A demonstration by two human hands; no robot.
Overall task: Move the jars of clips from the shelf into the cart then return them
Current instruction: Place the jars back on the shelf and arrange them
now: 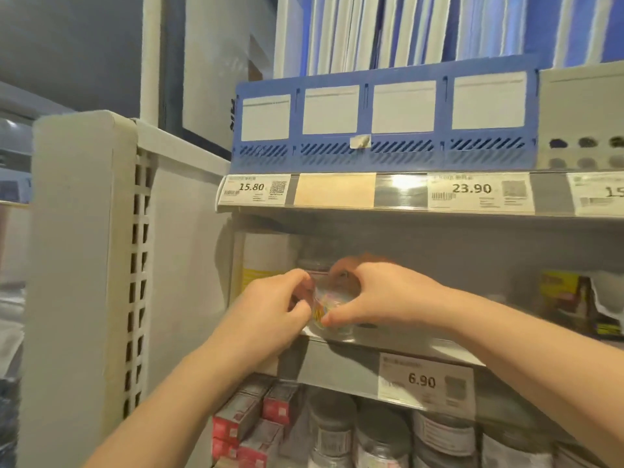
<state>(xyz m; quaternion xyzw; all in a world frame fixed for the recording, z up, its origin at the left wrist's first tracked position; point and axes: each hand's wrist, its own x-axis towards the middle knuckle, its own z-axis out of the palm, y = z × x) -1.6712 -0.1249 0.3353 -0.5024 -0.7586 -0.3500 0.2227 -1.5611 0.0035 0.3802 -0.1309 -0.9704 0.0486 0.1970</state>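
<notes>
The grip sits at the front edge of a shelf (388, 346) - the left hand (270, 312) and right hand (381, 298) hold one jar (329, 305) between them, from either side. Just left of the grip, further back on the same shelf, stands a tall container (266, 265). Well to the right lie packets (574, 298). Below and right of the grip a price tag (422, 381) hangs on the shelf front. Under it stand lidded jars (381, 440), with boxes (250, 417) to their left. Above the grip runs a label strip (337, 190) - on the shelf over it sits a file rack (385, 113). Far left stands a slotted upright (141, 265).
</notes>
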